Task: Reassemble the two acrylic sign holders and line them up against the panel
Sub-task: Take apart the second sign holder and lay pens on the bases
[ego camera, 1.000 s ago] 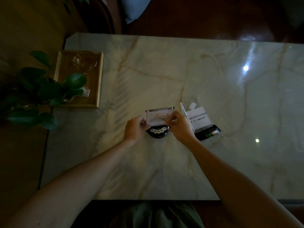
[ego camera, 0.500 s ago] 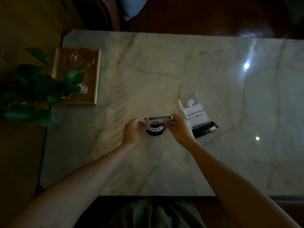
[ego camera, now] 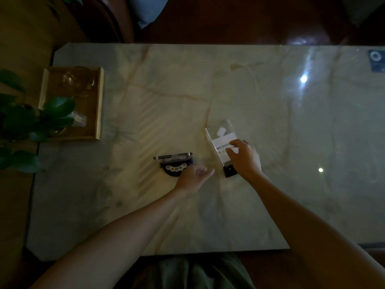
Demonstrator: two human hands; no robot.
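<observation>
your right hand [ego camera: 244, 158] lies on the wifi sign holder [ego camera: 221, 142], grip unclear; your left hand [ego camera: 192, 177] hangs loose. seat its panel squarely in the black base [ego camera: 229, 172].

Polished marble desk [ego camera: 270, 113], pale with amber veins, glossy enough to mirror lamp spots. Clear, smooth acrylic in the tall sign holder [ego camera: 220, 140], white paper card inside, black glossy base (partly hidden by a hand). Left of that holder, a second sign holder [ego camera: 174, 163]: thin clear acrylic seen edge-on, dark shiny base. Far left of it, matt pale wooden tray [ego camera: 99, 105] holding clear glassware [ego camera: 78, 81]. Waxy green leaves [ego camera: 58, 107] beside the tray.
</observation>
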